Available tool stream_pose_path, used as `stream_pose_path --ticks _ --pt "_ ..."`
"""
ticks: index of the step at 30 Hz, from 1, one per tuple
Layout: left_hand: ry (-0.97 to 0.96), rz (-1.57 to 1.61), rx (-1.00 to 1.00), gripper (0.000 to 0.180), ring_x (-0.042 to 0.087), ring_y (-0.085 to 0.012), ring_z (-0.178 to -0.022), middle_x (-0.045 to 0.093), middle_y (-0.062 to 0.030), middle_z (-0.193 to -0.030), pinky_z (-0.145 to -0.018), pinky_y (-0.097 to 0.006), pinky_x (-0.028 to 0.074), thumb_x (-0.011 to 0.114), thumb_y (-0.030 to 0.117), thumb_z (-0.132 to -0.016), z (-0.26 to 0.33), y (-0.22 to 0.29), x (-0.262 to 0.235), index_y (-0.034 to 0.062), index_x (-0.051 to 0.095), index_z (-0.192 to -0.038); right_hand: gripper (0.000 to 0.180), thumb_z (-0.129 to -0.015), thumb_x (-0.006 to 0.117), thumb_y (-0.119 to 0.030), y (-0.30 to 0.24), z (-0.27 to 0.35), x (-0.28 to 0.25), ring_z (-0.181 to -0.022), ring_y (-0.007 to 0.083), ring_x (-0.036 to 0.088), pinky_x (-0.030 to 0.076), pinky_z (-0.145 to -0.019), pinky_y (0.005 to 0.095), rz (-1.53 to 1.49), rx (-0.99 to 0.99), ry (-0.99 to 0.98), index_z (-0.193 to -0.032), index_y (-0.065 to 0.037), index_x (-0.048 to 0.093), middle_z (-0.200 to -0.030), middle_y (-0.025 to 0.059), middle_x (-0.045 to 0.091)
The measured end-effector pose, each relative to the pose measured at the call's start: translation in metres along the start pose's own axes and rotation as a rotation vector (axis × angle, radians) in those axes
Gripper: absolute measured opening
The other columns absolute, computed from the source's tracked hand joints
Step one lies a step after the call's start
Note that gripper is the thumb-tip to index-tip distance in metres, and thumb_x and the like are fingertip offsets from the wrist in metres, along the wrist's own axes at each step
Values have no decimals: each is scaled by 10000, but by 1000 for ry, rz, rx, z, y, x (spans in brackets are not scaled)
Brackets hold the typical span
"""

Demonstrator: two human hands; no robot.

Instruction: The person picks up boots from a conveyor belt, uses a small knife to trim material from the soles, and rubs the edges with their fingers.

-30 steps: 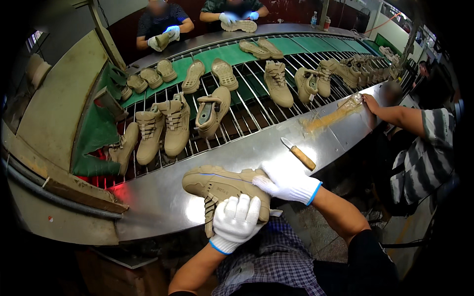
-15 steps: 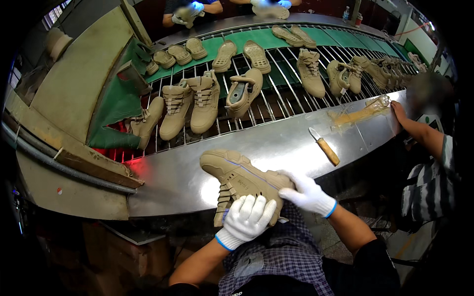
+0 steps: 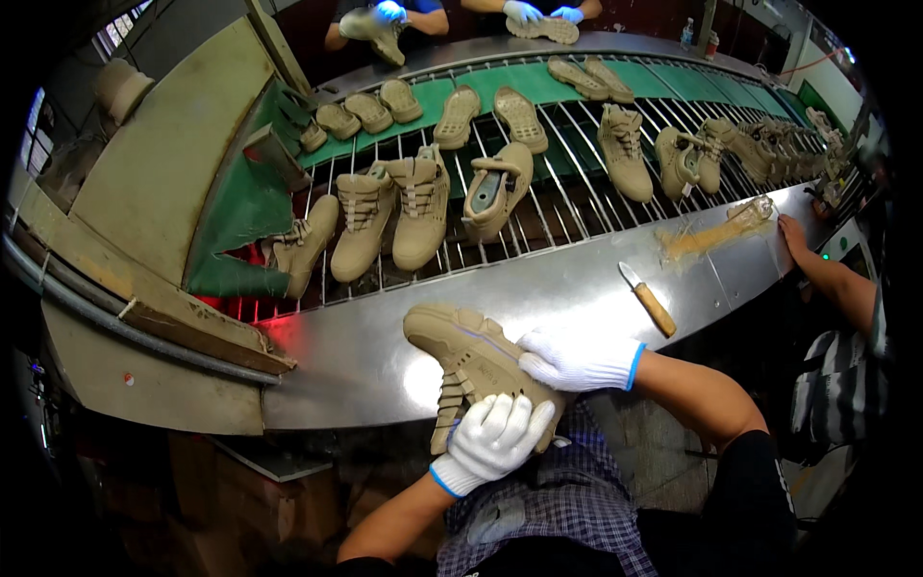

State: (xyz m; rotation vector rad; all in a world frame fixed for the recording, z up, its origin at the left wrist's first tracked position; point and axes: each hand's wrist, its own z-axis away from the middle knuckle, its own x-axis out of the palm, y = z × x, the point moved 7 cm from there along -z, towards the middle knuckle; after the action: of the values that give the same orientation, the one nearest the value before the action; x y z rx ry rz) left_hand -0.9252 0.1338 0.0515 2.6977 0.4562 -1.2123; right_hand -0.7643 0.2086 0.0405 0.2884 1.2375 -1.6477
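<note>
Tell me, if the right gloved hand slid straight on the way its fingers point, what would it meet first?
The right hand points left along the tan boot it rests on, so it would first run toward the boot's toe, then probably bare metal shelf; depth is unclear.

Your left hand (image 3: 492,438) and your right hand (image 3: 577,361) each wear a white knit glove, finished at the wrist with a thin blue cuff band. Above the gloves your forearms are bare. A dark short sleeve (image 3: 750,481) covers your right upper arm, and a blue-and-white checked apron (image 3: 558,490) hangs at your front.
</note>
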Motion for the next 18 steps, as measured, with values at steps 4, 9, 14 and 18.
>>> stream_pose_path --ticks 4,9,14,18 --pt "91 -117 -190 495 594 -258 -1138 611 -81 -1192 -931 -413 538 807 283 -831 5 -2 6 142 743 -1301 512 -1097 512 -451 11 -2 -18 -1198 394 694 531 -1061 453 -163 -109 140 -1406 -69 653 -1270 234 723" --pt "-66 383 -487 512 615 -349 -1190 649 -125 -1228 -1089 -509 497 893 256 -799 -28 -16 8 72 735 -1250 583 -943 738 -309 98 66 -49 -1146 421 672 579 -964 494 393 178 737 -1469 -102 594 -1271 236 673" --pt "-115 232 -367 515 677 -395 -1136 704 -163 -1217 -1029 -491 542 866 199 -791 -66 -95 -36 37 704 -1252 564 -897 690 -148 184 114 -12 -1162 419 633 568 -954 544 506 631 598 -1447 -157 563 -1298 198 592" --pt "-356 212 -472 659 639 -389 -1235 684 -133 -1329 -1058 -489 523 830 442 -847 -40 -166 -12 134 654 -1402 555 -914 657 -115 209 124 -38 -1223 446 607 553 -993 566 290 701 806 -1455 -171 546 -1348 199 580"
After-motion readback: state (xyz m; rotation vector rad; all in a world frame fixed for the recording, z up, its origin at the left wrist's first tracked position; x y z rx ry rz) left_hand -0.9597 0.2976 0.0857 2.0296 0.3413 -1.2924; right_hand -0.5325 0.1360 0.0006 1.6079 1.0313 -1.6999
